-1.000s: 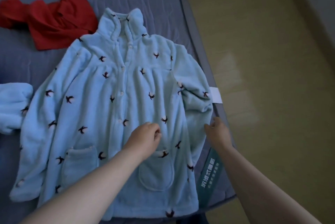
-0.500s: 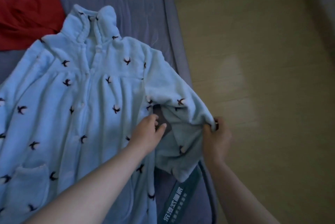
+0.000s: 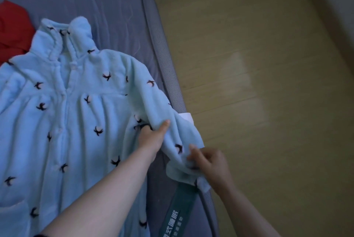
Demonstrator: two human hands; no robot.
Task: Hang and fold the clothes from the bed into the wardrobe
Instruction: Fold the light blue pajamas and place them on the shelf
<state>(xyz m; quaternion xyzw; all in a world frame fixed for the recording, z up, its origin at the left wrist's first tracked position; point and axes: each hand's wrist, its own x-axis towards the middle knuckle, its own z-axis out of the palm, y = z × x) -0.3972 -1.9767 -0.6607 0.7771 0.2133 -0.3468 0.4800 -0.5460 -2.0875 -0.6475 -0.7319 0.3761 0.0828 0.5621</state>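
A light blue fleece pyjama top with small dark bird prints lies spread front-up on the grey bed. Its right sleeve runs down along the bed's edge. My left hand grips the sleeve near the armpit, thumb on top of the fabric. My right hand pinches the sleeve's cuff end, lifted a little off the mattress. A red garment lies crumpled at the far left, partly cut off by the frame.
The bed's padded edge runs diagonally, with yellowish wooden floor to its right. A green mattress label strap and a white tag sit at the edge. A wall base shows at top right.
The sleeve, bunched up half a second ago, is now pulled out straighter along the bed edge. My right hand has moved down to the cuff; my left hand has taken hold near the armpit.
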